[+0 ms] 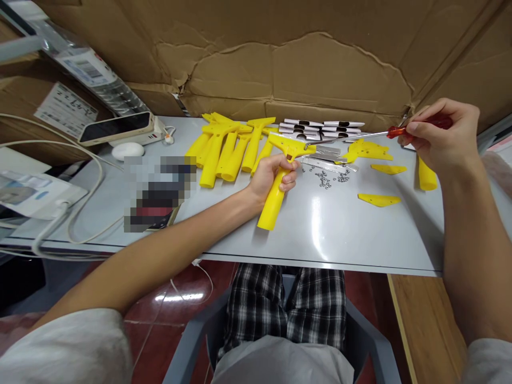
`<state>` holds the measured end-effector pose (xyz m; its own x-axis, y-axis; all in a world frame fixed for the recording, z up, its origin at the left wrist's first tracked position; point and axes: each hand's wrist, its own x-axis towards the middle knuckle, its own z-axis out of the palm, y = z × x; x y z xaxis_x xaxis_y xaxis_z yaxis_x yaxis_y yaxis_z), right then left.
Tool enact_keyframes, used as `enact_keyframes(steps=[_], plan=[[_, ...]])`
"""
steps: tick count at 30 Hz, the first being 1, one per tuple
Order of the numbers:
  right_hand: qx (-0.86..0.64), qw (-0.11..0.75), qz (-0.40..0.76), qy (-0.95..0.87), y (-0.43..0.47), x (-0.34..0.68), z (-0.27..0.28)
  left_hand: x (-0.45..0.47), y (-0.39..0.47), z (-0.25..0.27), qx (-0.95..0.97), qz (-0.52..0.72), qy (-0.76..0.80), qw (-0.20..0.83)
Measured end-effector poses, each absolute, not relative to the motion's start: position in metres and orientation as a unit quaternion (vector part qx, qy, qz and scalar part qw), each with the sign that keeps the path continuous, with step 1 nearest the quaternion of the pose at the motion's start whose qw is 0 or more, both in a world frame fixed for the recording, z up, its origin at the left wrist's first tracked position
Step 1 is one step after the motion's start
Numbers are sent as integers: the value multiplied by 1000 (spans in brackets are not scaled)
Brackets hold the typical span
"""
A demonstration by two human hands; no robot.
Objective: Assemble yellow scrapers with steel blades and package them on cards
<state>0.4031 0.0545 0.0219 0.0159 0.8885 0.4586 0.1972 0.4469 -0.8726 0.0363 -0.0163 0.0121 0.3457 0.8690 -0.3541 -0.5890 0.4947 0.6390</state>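
Observation:
My left hand [274,181] is wrapped round the neck of a yellow plastic scraper handle [272,205], whose wide head points away from me. In my right hand [444,133] is a screwdriver [396,132] with a red handle, gripped by the fingers. Its metal shaft reaches left, and the tip meets the right end of the scraper head. Just right of the head lie flat metal blades [324,162]. Small screws or nuts [325,180] are scattered in front of them. Loose yellow plates [379,200] rest further right.
Several yellow handles [216,154] are piled at the left, and another handle [427,173] lies at the right. Stacked white packets [342,129] stand at the back before a cardboard sheet [280,64]. A phone [116,128], a white mouse-like object [128,151] and cables [98,186] occupy the table's left.

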Motion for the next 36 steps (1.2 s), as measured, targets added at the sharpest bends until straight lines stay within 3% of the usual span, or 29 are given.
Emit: enact_keyframes(steps=[36], plan=[[-384,587,327,-634,49,392,27,37,-17,13,205,468,337,791]])
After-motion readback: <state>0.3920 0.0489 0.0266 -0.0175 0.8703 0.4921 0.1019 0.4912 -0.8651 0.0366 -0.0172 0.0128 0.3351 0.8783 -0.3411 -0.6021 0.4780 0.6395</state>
